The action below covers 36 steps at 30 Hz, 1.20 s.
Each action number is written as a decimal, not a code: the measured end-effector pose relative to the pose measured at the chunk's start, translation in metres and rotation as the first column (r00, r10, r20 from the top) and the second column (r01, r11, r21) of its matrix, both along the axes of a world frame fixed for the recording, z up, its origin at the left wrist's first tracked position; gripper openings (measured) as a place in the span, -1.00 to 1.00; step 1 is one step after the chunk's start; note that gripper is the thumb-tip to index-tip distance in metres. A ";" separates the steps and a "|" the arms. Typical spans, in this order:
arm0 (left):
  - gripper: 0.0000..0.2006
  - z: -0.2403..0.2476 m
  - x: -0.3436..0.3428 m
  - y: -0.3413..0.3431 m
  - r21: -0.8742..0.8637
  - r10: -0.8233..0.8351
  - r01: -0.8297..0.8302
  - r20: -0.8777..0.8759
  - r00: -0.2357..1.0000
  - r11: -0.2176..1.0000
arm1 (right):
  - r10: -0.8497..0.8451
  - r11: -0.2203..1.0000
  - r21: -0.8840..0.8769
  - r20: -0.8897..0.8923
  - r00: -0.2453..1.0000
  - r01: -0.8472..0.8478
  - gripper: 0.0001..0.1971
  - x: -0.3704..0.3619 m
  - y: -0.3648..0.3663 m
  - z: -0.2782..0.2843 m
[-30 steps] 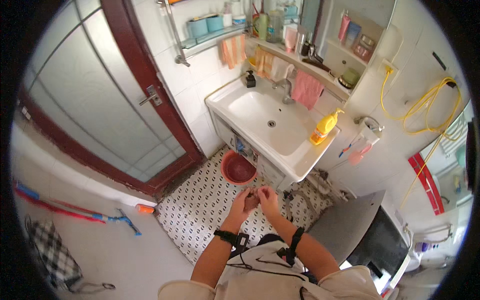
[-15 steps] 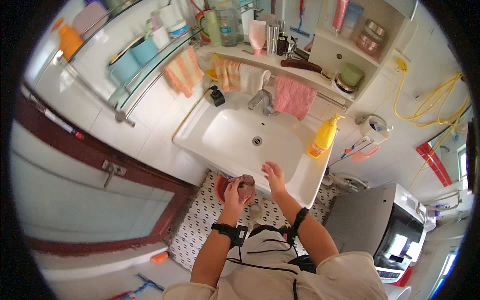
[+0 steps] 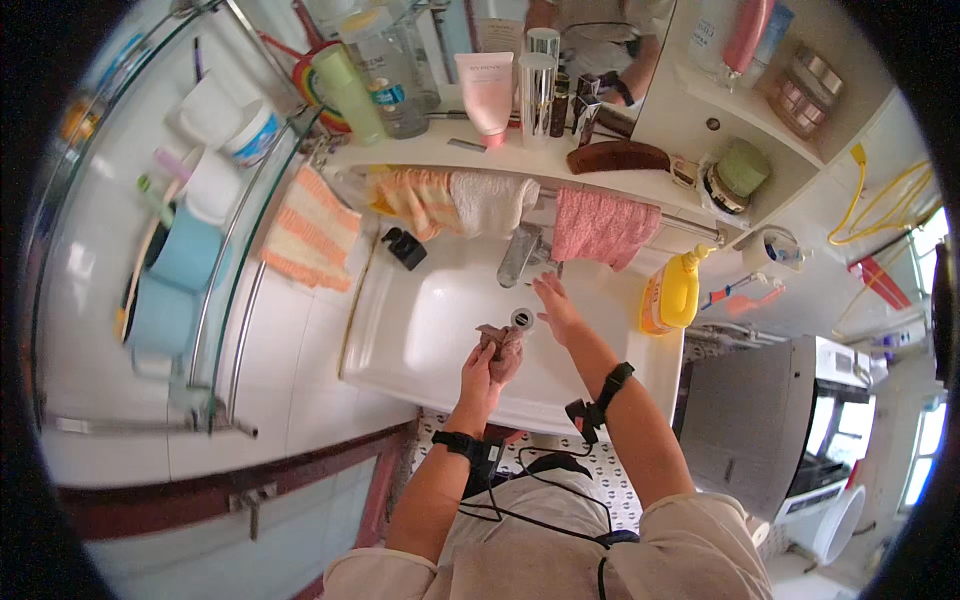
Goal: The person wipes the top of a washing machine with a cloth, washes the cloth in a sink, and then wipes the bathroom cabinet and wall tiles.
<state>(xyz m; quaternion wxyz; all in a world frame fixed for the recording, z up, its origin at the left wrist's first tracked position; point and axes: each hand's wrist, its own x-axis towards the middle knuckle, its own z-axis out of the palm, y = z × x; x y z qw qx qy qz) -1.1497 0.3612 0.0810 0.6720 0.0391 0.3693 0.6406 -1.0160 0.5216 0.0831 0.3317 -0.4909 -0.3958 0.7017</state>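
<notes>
My left hand (image 3: 481,367) grips a small crumpled brown cloth (image 3: 501,347) over the white sink basin (image 3: 420,330), close to the drain (image 3: 522,318). My right hand (image 3: 553,303) is stretched out flat with fingers apart, its fingertips just below the metal tap (image 3: 518,255); it holds nothing. Both wrists wear black bands with cables running back to my chest.
Orange striped, white and pink towels (image 3: 600,225) hang on a rail behind the sink. A yellow pump bottle (image 3: 672,290) stands on the sink's right rim, a black dispenser (image 3: 404,247) at its back left. Glass shelves (image 3: 190,200) with cups are left; a washing machine (image 3: 780,420) is right.
My view has swung from the floor and door up over the sink. Both hands moved forward over the basin; the right hand left the cloth and reached toward the tap.
</notes>
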 end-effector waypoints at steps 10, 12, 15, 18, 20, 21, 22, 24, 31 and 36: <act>-0.66 -0.021 -0.039 0.066 -0.085 -0.090 0.092 0.034 0.995 0.992 | -0.169 0.966 -0.161 0.210 0.963 0.204 -0.40 -0.023 -0.061 0.008; -0.67 -0.013 -0.042 0.073 -0.147 -0.201 0.194 -0.037 0.979 0.970 | -0.249 0.947 -0.203 0.028 0.968 0.250 -0.54 -0.038 -0.072 0.001; -0.67 -0.007 -0.040 0.089 -0.156 -0.202 0.173 -0.198 0.959 0.973 | -0.310 0.946 -0.113 -0.054 0.949 0.302 -0.62 -0.028 -0.066 -0.061; -0.66 -0.026 -0.068 0.084 -0.141 -0.094 0.053 -0.304 0.948 0.989 | -0.299 0.936 -0.258 -0.226 0.927 0.239 -0.68 -0.023 -0.056 -0.056; -0.66 -0.025 -0.073 0.086 -0.227 -0.085 0.021 -0.276 0.958 0.974 | -0.253 0.953 -0.227 -0.238 0.938 0.199 -0.72 -0.011 -0.051 -0.049; -0.67 -0.024 -0.074 0.086 -0.215 -0.076 0.018 -0.265 0.961 0.976 | -0.168 0.971 -0.197 -0.178 0.970 0.132 -0.70 -0.008 -0.050 -0.045; -0.67 -0.024 -0.074 0.086 -0.219 -0.078 0.017 -0.268 0.960 0.975 | -0.076 0.984 -0.170 -0.118 0.990 0.056 -0.68 -0.006 -0.049 -0.040; -0.70 -0.024 -0.077 0.085 -0.195 -0.025 -0.025 -0.249 0.968 0.980 | -0.069 0.978 -0.202 -0.079 0.995 0.052 -0.67 -0.007 -0.050 -0.023; -0.76 -0.015 -0.086 0.081 -0.147 0.061 -0.114 -0.327 0.943 0.983 | 0.418 0.905 -0.019 0.226 0.880 -0.425 -0.56 0.010 -0.048 -0.004; -0.79 -0.001 -0.080 0.086 -0.133 0.106 -0.158 -0.336 0.936 0.978 | 0.248 0.957 0.100 0.209 0.946 -0.273 -0.58 0.018 -0.043 -0.047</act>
